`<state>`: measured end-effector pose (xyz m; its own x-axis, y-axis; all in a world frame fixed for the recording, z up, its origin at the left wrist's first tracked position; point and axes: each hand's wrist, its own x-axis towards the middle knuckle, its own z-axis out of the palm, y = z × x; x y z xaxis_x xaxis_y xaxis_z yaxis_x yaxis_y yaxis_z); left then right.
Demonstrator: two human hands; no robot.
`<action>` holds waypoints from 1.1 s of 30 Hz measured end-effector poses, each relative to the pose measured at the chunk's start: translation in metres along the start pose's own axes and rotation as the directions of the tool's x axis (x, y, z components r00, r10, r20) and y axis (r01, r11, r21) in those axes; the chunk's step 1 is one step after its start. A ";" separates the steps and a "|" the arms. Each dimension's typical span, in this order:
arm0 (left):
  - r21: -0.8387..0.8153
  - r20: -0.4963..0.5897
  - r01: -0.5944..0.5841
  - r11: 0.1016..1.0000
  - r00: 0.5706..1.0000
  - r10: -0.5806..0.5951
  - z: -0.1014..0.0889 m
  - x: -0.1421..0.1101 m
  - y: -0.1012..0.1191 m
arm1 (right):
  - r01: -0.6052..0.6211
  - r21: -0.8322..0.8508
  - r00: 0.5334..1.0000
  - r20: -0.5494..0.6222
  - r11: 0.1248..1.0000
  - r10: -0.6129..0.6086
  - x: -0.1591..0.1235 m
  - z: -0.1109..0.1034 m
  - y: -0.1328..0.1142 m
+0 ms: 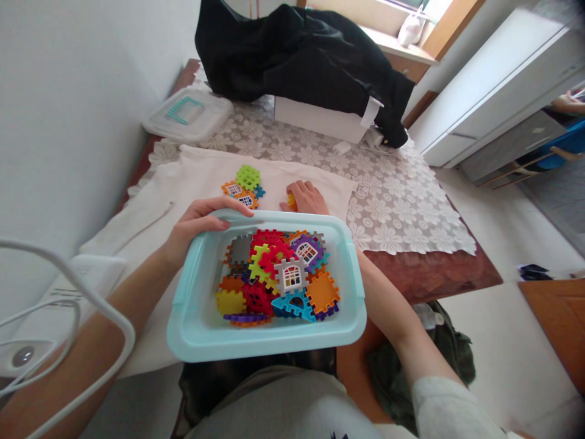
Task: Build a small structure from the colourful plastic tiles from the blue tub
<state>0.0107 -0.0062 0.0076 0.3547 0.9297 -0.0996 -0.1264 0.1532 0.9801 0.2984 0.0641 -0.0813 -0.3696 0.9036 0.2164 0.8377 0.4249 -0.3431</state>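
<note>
Tub (267, 344) in left fingers (214, 213); right fingers (305, 196) cover tile (292, 202)

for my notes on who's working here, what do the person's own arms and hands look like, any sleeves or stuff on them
The left hand and right hand are bare, with no gloves, and no ring or watch shows. The right forearm runs into a pale grey sleeve. No sleeve shows on the left forearm, and a white cable passes in front of it.
</note>
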 end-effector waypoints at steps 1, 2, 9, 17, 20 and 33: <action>0.002 0.000 -0.004 1.000 1.000 0.004 0.000 0.000 0.000 | 0.015 0.006 1.000 0.008 1.000 -0.015 -0.001 -0.002 0.000; 0.003 0.000 -0.006 1.000 1.000 0.006 0.001 0.000 0.001 | 0.032 0.011 0.999 0.017 0.999 -0.032 -0.002 -0.003 -0.001; -0.018 -0.005 0.004 1.000 1.000 -0.004 0.001 -0.002 0.001 | 0.042 0.053 0.998 -0.039 0.998 -0.040 -0.007 -0.006 -0.004; -0.008 0.031 0.009 1.000 0.999 -0.009 -0.003 -0.004 0.001 | -0.008 0.276 0.988 -0.146 0.961 0.050 -0.006 -0.011 0.001; -0.008 0.046 -0.022 1.000 0.999 0.022 -0.005 -0.002 -0.002 | 0.010 0.447 0.983 -0.171 0.895 0.074 -0.004 -0.014 0.003; -0.014 0.027 -0.011 1.000 1.000 0.012 -0.004 0.000 -0.002 | 0.280 0.923 0.946 -0.219 0.265 -0.239 -0.019 -0.102 -0.009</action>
<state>0.0070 -0.0052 0.0047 0.3781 0.9220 -0.0836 -0.1430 0.1474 0.9787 0.3384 0.0378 0.0112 -0.4621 0.7415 0.4865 -0.2524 0.4159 -0.8737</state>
